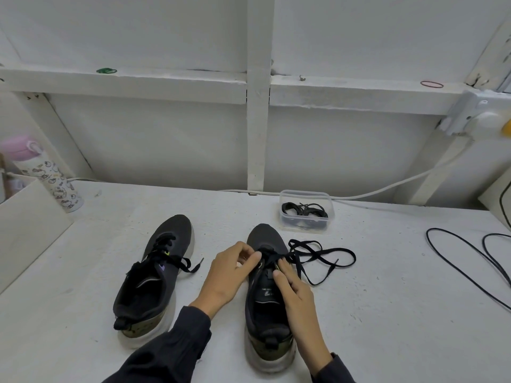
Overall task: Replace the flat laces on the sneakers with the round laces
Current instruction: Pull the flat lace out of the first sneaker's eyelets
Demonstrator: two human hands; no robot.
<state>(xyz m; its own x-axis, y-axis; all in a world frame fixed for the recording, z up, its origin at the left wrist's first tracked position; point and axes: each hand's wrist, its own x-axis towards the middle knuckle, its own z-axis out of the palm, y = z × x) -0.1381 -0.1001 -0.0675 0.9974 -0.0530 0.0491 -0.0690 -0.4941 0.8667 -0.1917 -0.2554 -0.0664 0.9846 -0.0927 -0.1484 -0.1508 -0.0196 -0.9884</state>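
Two dark sneakers stand on the white table, toes pointing away. The left sneaker (154,275) still carries its flat black lace, loosely threaded. On the right sneaker (266,322), the flat lace (318,255) is mostly pulled out and trails in loops to the right. My left hand (229,275) pinches the lace near the lower eyelets with thumb and forefinger. My right hand (293,294) rests on the tongue, its fingertips curled on the lace at the eyelets. Round black laces (304,210) lie coiled in a clear plastic box (305,194) behind the right sneaker.
A patterned bottle with a pink lid (41,172) stands at the far left beside a white board (27,230). Thin black cables (470,266) lie on the table at right. A white cable (401,183) runs along the back wall.
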